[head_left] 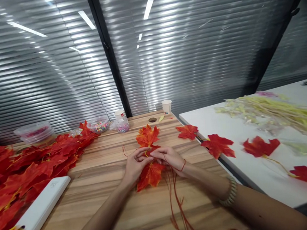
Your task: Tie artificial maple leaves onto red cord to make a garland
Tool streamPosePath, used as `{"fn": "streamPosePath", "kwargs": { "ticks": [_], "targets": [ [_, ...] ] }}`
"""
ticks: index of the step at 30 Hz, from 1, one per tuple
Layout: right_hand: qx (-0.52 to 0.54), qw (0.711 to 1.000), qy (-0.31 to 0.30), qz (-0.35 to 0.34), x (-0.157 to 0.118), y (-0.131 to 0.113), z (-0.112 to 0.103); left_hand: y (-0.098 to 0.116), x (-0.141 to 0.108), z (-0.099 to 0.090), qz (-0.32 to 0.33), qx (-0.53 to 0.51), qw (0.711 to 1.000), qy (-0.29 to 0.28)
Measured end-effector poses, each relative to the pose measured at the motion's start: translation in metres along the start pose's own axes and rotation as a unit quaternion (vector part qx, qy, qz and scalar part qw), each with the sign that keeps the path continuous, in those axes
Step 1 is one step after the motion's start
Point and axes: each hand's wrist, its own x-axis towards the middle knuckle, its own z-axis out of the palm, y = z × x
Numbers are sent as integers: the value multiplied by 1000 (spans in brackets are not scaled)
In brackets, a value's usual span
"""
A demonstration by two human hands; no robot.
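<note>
At the middle of the wooden table (118, 206), my left hand (136, 165) pinches the yellow stem area between orange-red maple leaves. My right hand (170, 158) meets it there, thumb and fingertips pressed together on thin red cord (177, 194). One orange leaf (147, 136) lies just beyond the fingertips, and another leaf (151, 175) lies below them, nearer to me. The cord trails from my right hand down toward the front edge. What exactly lies between the fingertips is too small to tell.
A heap of red leaves (40, 166) and a white power bank (44, 210) lie left. Bead containers (98, 125) and a paper cup (166, 107) stand at the back. Right, a white table (243, 171) bears red leaves and yellow strands (283, 108).
</note>
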Motion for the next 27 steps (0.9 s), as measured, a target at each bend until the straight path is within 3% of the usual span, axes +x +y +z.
{"fn": "streamPosePath", "kwargs": {
  "ticks": [12,20,27],
  "targets": [
    [16,1000,-5,-18,-2,-8,4,-3,4,-5,10,6,1000,20],
    [-9,996,-47,-68,-1,-2,-1,0,4,-7,14,-1,1000,11],
    [-2,996,-39,-78,-1,0,-1,3,2,-7,12,7,1000,-12]
  ]
}}
